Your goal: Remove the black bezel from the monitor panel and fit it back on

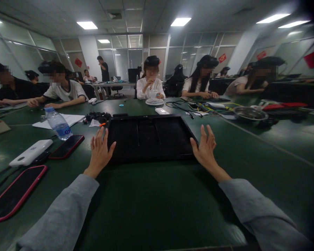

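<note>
A black rectangular panel with a raised rim [170, 139] lies flat on the green table in front of me; it looks like a monitor or a shallow tray, I cannot tell which. My left hand [101, 151] is at its left edge, fingers spread and thumb pointing inward over the rim. On the opposite side, my right hand [205, 146] is likewise open, its thumb at the right rim. Neither hand holds anything. Whether the thumbs touch the panel is unclear.
Left of my left hand are a water bottle [58, 123], papers [77, 119], a dark phone [67, 147], a white device [31, 152] and a red-rimmed phone [17, 191]. Cables [181, 106], a metal bowl [250, 113] and a small white fan [154, 101] stand farther back. Several people sit around.
</note>
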The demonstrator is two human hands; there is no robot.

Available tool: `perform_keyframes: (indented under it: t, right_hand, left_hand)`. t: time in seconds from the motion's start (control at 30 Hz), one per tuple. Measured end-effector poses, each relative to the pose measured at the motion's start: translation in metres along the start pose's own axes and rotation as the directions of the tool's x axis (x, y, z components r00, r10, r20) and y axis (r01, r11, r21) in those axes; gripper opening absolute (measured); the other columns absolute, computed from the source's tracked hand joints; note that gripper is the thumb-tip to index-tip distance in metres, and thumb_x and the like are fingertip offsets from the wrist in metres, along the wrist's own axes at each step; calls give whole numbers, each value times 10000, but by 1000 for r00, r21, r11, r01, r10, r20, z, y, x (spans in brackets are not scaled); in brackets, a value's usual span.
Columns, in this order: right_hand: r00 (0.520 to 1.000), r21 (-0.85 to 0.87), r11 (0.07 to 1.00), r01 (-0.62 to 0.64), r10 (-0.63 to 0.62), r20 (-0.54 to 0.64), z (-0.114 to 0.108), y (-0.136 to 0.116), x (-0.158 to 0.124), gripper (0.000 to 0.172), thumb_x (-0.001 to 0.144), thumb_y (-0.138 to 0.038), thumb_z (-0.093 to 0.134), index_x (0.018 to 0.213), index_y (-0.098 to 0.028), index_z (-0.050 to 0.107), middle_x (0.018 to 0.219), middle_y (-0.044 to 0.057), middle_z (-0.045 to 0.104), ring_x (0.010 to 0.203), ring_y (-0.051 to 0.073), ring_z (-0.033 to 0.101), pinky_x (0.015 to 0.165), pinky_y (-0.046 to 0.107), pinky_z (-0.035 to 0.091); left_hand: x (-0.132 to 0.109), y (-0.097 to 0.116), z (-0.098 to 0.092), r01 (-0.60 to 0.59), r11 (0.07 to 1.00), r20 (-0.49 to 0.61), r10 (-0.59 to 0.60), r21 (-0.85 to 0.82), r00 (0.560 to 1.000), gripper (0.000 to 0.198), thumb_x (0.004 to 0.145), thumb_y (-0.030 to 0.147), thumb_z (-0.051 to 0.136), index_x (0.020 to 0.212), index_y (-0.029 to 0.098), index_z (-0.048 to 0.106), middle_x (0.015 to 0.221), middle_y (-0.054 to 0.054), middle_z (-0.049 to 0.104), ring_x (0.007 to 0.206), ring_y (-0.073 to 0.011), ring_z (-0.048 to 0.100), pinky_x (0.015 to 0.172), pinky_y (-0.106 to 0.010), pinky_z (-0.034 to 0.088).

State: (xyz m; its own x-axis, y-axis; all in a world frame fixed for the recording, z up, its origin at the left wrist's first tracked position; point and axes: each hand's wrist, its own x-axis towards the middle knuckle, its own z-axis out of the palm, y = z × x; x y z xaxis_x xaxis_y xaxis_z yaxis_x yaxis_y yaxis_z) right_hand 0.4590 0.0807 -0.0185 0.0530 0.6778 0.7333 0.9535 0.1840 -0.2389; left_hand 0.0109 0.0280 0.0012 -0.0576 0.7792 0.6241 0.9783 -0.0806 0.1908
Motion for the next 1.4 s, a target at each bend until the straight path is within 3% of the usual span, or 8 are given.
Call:
perform_keyframes:
  t: [0.17, 0.23, 0.43, 0.63, 0.8, 1.03, 1.27, 1.4]
  right_hand:
    - [911, -19, 966, 257, -235, 338, 18, 0, -8, 574, 1017, -429, 253, 1526, -210, 406, 1530, 125, 452, 1436, 253, 380, 1181, 500, 272]
    - [884, -47, 955, 294, -253, 394, 24, 6, -10, 570, 1023, -412, 234, 1477, -176, 486, 1514, 124, 478, 1414, 233, 417, 1199, 470, 253]
    - [882, -69, 954, 291, -239, 406, 24, 10, -8, 564, 1030, -407, 240, 1475, -170, 491, 1543, 118, 443, 1430, 225, 394, 1213, 454, 235]
    - [953, -69, 984, 165, -141, 267, 17, 2, -8, 703, 1003, -483, 333, 1603, -145, 193, 1672, 172, 32, 1531, 322, 92, 1176, 524, 274]
    - [941, -164, 986, 21, 36, 337, 19, 3, -12, 716, 1005, -450, 269, 1570, -12, 223, 1621, 248, 210, 1503, 325, 214, 1175, 497, 289]
    - [919, -213, 976, 49, 40, 392, 21, 2, -8, 709, 1007, -424, 209, 1521, 55, 305, 1593, 263, 275, 1482, 318, 272, 1159, 460, 329]
    - [953, -255, 965, 64, 17, 302, 25, -2, -12, 640, 983, -340, 299, 1520, 5, 338, 1580, 253, 315, 1461, 317, 314, 1152, 468, 326]
    - [981, -244, 970, 24, 25, 194, 25, -11, -17, 643, 986, -338, 304, 1523, 16, 307, 1607, 277, 220, 1504, 349, 186, 1169, 540, 250]
  left_hand:
    - [-1, -17, 18, -138, 990, 344, 133, -10, 929, 613, 1002, 525, 322, 1527, 212, 380, 1609, -91, 361, 1490, -260, 306, 1179, -485, 318]
    - [0, -24, 24, -163, 987, 403, 154, -12, 902, 621, 999, 545, 311, 1514, 210, 402, 1605, -77, 373, 1479, -251, 329, 1159, -472, 357]
    - [2, -27, 25, -170, 985, 391, 159, -7, 907, 611, 1009, 518, 304, 1508, 184, 414, 1607, -75, 368, 1481, -244, 325, 1160, -462, 369]
    - [1, -25, 23, -171, 985, 381, 160, -4, 911, 583, 1013, 486, 314, 1496, 182, 434, 1596, -72, 388, 1473, -242, 342, 1168, -461, 361]
    - [1, -24, 22, -152, 988, 384, 136, 11, 913, 573, 1009, 477, 332, 1498, 194, 429, 1600, -64, 381, 1473, -247, 342, 1155, -471, 376]
    - [0, -17, 20, -115, 993, 378, 91, 41, 921, 563, 999, 479, 338, 1492, 224, 433, 1603, -56, 377, 1467, -259, 350, 1130, -505, 393]
    - [-2, -13, 16, -100, 995, 348, 87, 18, 933, 528, 990, 434, 369, 1462, 225, 480, 1581, -72, 413, 1450, -262, 381, 1129, -521, 379]
    - [-6, -3, 15, -30, 999, 230, 24, 25, 973, 442, 997, 372, 363, 1363, 255, 581, 1498, -80, 524, 1394, -275, 456, 1179, -650, 184]
